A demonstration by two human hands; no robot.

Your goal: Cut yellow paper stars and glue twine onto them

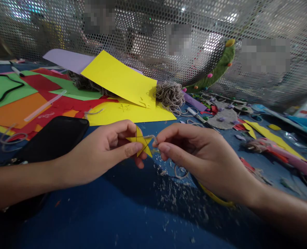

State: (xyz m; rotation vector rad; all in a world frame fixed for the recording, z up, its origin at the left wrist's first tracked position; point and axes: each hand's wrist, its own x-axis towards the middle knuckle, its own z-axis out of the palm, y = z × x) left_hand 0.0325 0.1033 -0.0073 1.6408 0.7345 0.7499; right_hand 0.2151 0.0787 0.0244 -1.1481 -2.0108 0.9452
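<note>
Between the thumb and fingers of my left hand point(112, 152) is a small yellow paper star point(143, 143) with dark lines drawn across it. My right hand point(192, 152) pinches a strand of grey yarn point(150, 136) that runs to the star's upper right side. Whether the yarn is fixed to the star or only lies against it, I cannot tell. A loop of similar yarn hangs below my right fingers. Behind both hands lies yellow paper point(109, 116) with star outlines drawn on it.
A tangled ball of grey yarn point(169, 96) sits behind the hands. Left are coloured sheets point(10, 110), a clear stick point(46, 105) and a black phone point(62, 133). A marker point(197, 116), a pink glue gun point(280, 155) and paper scraps lie right. Perforated metal mesh point(143, 38) stands behind.
</note>
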